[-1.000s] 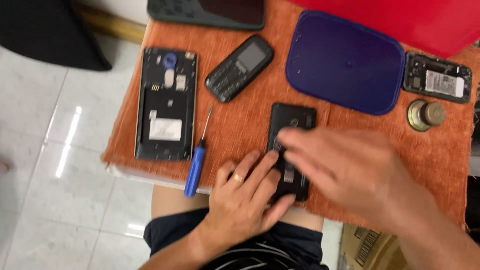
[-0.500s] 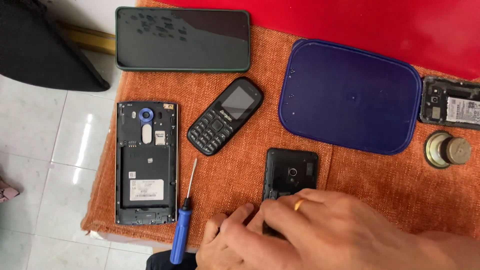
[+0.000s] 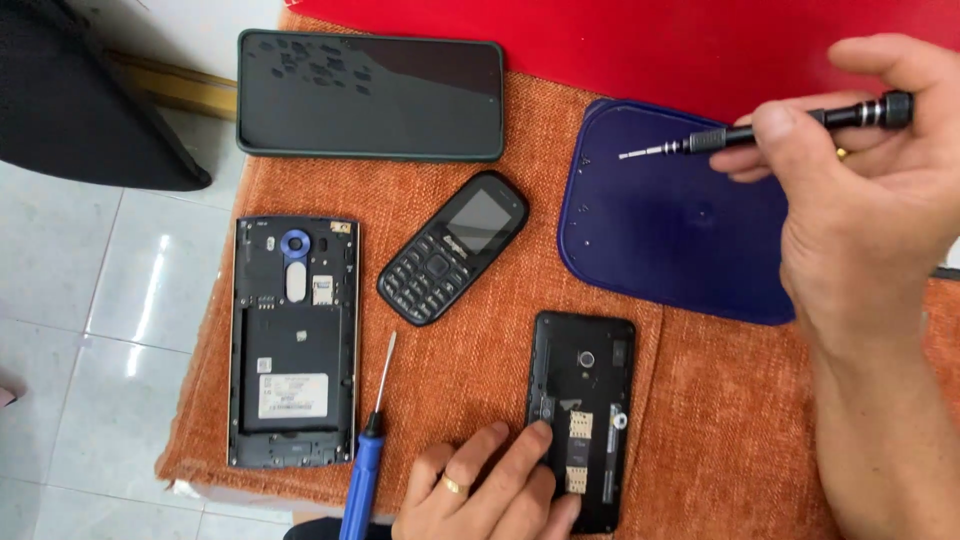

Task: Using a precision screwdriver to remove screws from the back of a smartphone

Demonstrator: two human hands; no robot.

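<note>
Orange cloth (image 3: 480, 330), navy tray (image 3: 670, 240) w/ tiny screws, right hand (image 3: 860, 200) fingers clamped on screwdriver (image 3: 760, 130), left hand (image 3: 490, 495) fingers apart on phone (image 3: 582, 410)

An orange cloth (image 3: 480, 330) covered the small table. On it lay an opened black phone (image 3: 582, 415) at six o'clock, a backless phone (image 3: 294, 340) at nine, a blue-handled screwdriver (image 3: 368, 450) between them, a keypad phone (image 3: 453, 246) at centre, a dark smartphone (image 3: 370, 95) at eleven, and a navy tray (image 3: 670, 220) at two.
</note>
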